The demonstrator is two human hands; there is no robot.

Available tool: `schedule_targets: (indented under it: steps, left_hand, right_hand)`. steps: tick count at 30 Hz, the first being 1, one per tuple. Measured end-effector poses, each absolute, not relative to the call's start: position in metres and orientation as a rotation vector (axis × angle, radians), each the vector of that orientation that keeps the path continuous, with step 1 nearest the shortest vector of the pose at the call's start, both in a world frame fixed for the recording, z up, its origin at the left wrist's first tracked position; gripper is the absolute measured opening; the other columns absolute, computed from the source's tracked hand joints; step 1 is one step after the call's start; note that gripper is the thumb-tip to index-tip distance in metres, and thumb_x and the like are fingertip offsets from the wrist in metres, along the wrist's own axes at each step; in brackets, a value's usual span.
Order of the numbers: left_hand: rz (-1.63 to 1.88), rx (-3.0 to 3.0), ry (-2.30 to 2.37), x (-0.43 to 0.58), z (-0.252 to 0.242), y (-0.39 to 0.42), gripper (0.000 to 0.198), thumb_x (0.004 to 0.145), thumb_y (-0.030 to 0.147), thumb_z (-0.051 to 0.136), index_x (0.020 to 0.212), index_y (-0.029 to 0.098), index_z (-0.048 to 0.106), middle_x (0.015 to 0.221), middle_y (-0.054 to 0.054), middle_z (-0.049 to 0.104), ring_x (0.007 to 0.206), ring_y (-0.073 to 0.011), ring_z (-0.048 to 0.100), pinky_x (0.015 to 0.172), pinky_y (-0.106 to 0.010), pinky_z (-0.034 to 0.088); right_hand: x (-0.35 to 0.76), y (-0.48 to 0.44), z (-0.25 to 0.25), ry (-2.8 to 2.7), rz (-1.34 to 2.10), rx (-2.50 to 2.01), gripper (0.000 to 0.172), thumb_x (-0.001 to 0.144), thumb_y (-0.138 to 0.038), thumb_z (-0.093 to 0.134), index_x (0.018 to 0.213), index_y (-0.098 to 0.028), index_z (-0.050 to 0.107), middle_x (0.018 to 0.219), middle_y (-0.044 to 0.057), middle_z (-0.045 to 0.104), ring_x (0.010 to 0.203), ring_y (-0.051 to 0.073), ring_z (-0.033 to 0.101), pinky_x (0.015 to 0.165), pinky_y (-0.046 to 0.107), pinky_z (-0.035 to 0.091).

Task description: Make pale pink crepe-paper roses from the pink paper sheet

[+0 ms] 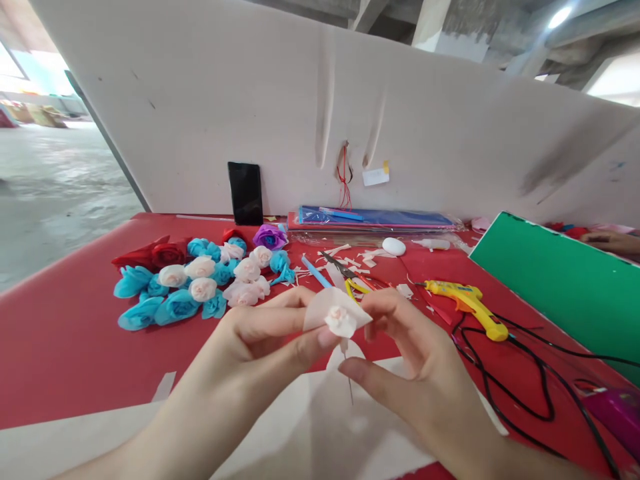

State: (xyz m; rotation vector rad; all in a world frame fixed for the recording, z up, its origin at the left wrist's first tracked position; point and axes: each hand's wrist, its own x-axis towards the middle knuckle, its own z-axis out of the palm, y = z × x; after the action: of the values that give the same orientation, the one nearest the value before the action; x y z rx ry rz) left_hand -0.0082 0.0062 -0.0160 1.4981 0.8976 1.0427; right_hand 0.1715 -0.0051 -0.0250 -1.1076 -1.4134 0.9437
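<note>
At the centre of the view, just above the tabletop, a small white paper flower on a thin stem, a wide pale petal spread behind it. Left hand has it pinched, thumb pressed on the petal base, fingers closed behind. Right hand part open, index finger curled at the petal's pointed tip, thumb apart from it and near the stem; can't tell if it actually grips anything. Another rounded pale piece shows below the bloom; can't tell if attached.

Clock directions from the flower: white sheet at 6, under the hands. Pile of finished blooms at 10, incl. blue flowers, pink flowers, red flower, purple flower. Dark phone at 11, leaning on the white panel. Yellow-handled pliers at 12, paper scraps around. White egg-shaped item at 1. Yellow glue gun between 2 and 3, black cable looping toward 4. Green board farther out between 2 and 3, part of another person's hand beyond it.
</note>
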Motion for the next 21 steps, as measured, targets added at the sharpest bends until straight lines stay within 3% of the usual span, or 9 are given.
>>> schedule_targets:
  steps: [3, 6, 9, 14, 21]
  left_hand:
    - [1.03, 1.425, 0.901, -0.0077, -0.0177, 0.0056, 0.026, 0.09, 0.041, 0.071, 0.071, 0.027, 0.082, 0.084, 0.001, 0.075, 0.082, -0.0199, 0.068, 0.069, -0.025, 0.057]
    - [1.016, 1.405, 0.917, -0.0075, -0.0201, 0.0055, 0.027, 0.088, 0.04, 0.072, 0.066, 0.025, 0.079, 0.073, 0.002, 0.066, 0.071, -0.0155, 0.061, 0.065, -0.023, 0.055]
    - [1.007, 1.4, 0.909, -0.0058, -0.0192, 0.0051, 0.027, 0.088, 0.036, 0.07, 0.065, 0.023, 0.077, 0.071, 0.001, 0.057, 0.069, -0.0148, 0.056, 0.066, -0.023, 0.053]
    - [1.047, 1.405, 0.856, -0.0028, -0.0174, 0.0039, 0.028, 0.089, 0.031, 0.068, 0.065, 0.024, 0.079, 0.068, 0.001, 0.06, 0.068, -0.0143, 0.054, 0.062, -0.021, 0.047]
    - [1.044, 1.405, 0.834, -0.001, -0.0191, 0.0037, 0.027, 0.089, 0.033, 0.07, 0.065, 0.025, 0.078, 0.071, 0.001, 0.063, 0.07, -0.0147, 0.057, 0.062, -0.021, 0.047]
  right_hand:
    - [0.1702, -0.0048, -0.0268, -1.343, 0.787, -1.073, 0.047, 0.055, -0.024, 0.094, 0.098, -0.032, 0.074, 0.1, -0.001, 0.071, 0.091, 0.02, 0.064, 0.079, 0.029, 0.055]
    - [0.1699, -0.0068, -0.0251, -1.421, 0.836, -1.035, 0.029, 0.064, -0.028, 0.09, 0.09, -0.029, 0.077, 0.099, 0.001, 0.076, 0.096, 0.022, 0.069, 0.085, 0.031, 0.056]
    - [0.1708, -0.0095, -0.0229, -1.572, 0.857, -1.0, 0.003, 0.078, -0.026, 0.079, 0.076, -0.025, 0.077, 0.078, 0.0, 0.077, 0.078, 0.018, 0.071, 0.077, 0.029, 0.056]
    - [0.1717, -0.0106, -0.0235, -1.604, 0.787, -1.053, 0.011, 0.082, -0.022, 0.077, 0.071, -0.022, 0.077, 0.068, -0.002, 0.075, 0.068, 0.014, 0.07, 0.068, 0.022, 0.055]
    - [0.1697, -0.0094, -0.0257, -1.613, 0.644, -0.998, 0.012, 0.079, -0.014, 0.077, 0.069, -0.021, 0.076, 0.067, -0.004, 0.075, 0.066, 0.01, 0.069, 0.068, 0.017, 0.054]
